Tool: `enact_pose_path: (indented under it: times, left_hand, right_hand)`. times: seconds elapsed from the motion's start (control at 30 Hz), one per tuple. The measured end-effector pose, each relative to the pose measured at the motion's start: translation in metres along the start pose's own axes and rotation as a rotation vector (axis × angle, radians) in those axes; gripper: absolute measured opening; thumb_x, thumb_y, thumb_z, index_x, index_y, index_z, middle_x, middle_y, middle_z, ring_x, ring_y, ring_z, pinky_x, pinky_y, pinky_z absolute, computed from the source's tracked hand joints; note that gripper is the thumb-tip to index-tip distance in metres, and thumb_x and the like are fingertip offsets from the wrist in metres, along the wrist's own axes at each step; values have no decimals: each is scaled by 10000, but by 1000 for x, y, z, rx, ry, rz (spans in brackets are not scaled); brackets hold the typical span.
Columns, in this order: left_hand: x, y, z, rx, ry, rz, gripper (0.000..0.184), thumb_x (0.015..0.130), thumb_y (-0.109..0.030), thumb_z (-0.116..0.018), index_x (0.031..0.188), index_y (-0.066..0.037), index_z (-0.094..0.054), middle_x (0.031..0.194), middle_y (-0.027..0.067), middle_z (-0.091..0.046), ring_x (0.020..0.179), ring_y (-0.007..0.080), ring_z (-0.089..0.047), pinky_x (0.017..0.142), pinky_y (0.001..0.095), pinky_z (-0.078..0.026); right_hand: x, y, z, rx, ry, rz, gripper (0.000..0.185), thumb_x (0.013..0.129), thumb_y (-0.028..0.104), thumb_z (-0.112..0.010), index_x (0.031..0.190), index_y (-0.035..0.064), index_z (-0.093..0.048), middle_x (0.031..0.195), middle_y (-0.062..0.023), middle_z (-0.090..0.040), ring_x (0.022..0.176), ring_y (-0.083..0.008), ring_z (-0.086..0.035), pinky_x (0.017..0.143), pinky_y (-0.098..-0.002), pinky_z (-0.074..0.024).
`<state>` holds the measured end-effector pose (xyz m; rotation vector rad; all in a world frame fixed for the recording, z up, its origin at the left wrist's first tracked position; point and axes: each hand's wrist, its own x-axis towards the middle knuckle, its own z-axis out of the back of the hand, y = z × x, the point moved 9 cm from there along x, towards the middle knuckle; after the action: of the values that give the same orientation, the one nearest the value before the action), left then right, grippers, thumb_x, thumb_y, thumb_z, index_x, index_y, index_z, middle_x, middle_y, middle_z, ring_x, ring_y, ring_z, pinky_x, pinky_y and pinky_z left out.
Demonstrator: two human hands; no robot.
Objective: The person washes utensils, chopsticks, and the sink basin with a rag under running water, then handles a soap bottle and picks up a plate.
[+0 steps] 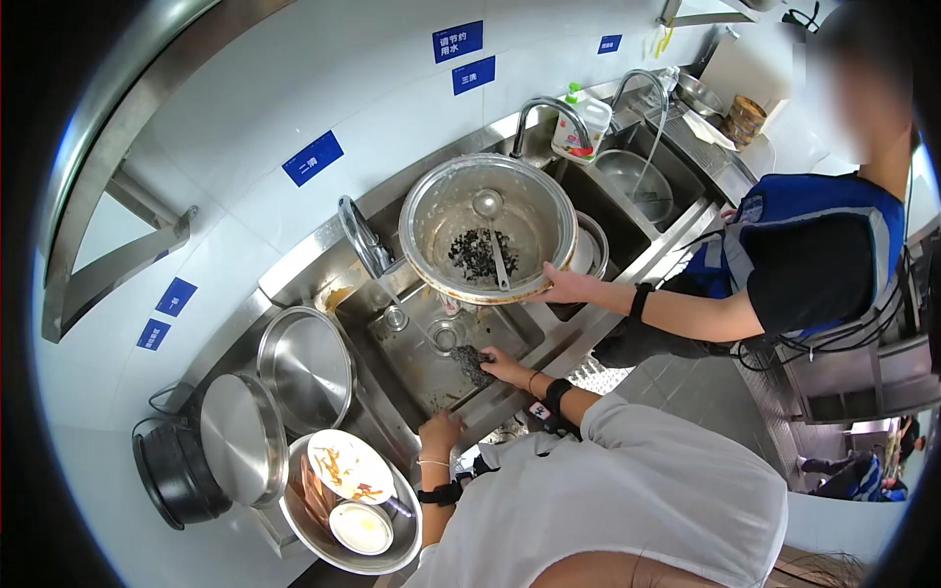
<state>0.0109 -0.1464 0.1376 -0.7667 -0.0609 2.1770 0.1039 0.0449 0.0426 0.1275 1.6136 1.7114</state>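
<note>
My right hand [504, 367] is closed on a dark mesh scrubber [470, 366] low in the metal sink [392, 348]. My left hand [441, 432] is at the sink's near left corner with its fingers curled; what they hold, if anything, is hidden. Beyond my hands, a large metal pot [417, 211] is tilted over the sink's far side, with dark bits and a ladle [487, 204] inside. A co-worker's hand [561, 284] grips the pot's near rim. Two round drain fittings, one a drain strainer [396, 317], show in the sink.
To my left stand a large bowl [294, 534] with dirty plates, a round steel lid [240, 441] and a steel basin [306, 363]. Faucets [363, 235] line the back wall. A co-worker in a blue vest [804, 201] stands close on my right, by a soap jug [580, 127].
</note>
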Motion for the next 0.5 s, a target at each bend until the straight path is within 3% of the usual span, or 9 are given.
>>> enact_pose_path:
  times: [0.3, 0.4, 0.5]
  left_hand:
    - [3, 1, -6, -1, -21, -28, 409, 840, -444, -502, 986, -76, -603, 845, 183, -669, 835, 331, -651, 773, 466, -464]
    - [7, 2, -7, -13, -30, -37, 396, 838, -434, -508, 984, -76, -599, 826, 174, -670, 814, 330, -653, 757, 470, -469]
    - [5, 1, -5, -10, -41, -49, 390, 837, -429, -507, 978, -77, -599, 821, 168, -671, 814, 329, -652, 759, 468, -468]
  right_hand:
    - [-4, 1, 1, 91, 32, -109, 506, 793, 224, -630, 1227, 29, -458, 1093, -140, -566, 935, -243, -561, 825, -332, -448]
    - [0, -1, 3, -3, 6, -59, 450, 821, 199, -618, 1229, 76, -472, 965, -94, -556, 802, -160, -523, 733, -290, -438]
    - [-1, -1, 3, 37, -3, -40, 453, 822, 210, -620, 1229, 77, -472, 951, -93, -555, 799, -159, -519, 727, -289, -438]
